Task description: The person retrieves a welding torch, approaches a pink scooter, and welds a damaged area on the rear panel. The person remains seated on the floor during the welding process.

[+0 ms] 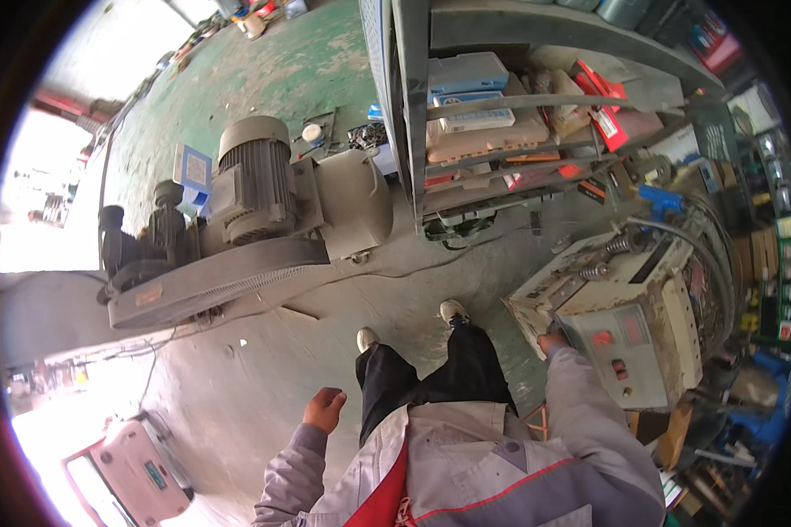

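My right hand is closed on the front edge of a worn cream machine at my right, which has a grey panel with red switches, a hose and a blue gun-shaped fitting on top. My left hand hangs in the air beside my left leg, fingers curled, with nothing visible in it.
A large motor-driven compressor with a mesh belt guard stands ahead-left. A metal shelf holding cases and red packages is ahead. A cable crosses the floor. A pale wheeled unit is at lower left, cluttered racks at right.
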### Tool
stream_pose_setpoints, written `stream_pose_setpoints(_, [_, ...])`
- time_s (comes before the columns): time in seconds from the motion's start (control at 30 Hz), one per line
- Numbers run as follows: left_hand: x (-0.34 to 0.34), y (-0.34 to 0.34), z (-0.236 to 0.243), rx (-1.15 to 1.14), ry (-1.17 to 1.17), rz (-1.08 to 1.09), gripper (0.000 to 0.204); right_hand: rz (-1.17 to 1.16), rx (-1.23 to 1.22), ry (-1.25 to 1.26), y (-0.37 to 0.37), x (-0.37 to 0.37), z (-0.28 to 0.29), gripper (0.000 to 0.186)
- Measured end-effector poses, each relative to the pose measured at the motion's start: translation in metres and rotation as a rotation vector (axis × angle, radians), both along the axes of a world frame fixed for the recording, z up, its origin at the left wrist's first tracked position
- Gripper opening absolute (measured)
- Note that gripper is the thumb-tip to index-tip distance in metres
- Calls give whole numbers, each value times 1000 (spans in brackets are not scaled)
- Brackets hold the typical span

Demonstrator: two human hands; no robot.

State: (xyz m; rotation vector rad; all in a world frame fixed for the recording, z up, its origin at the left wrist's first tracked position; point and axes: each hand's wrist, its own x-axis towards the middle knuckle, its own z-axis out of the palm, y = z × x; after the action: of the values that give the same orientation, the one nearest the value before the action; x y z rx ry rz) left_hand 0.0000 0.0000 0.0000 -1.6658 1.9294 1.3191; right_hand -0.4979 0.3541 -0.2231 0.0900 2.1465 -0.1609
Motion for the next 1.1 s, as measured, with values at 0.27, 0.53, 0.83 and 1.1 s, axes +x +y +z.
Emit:
stream_pose_setpoints(0.27, [85,-131,14,-62,124,-187,35,-339,-28,4,-78,151,23,64])
stream_pose_setpoints(0.53, [359,-246,-72,-88,-238,-259,34,-386,-91,86,-133,292,19,73])
stream_pose_setpoints(0.83, [474,-221,-74,87,-511,-791,44,-181,-234,69,-189,438,59,92])
stream_pose_setpoints(1.1, [488,-232,27,-255,-104,-339,36,-73,-231,136,-235,547,80,90])
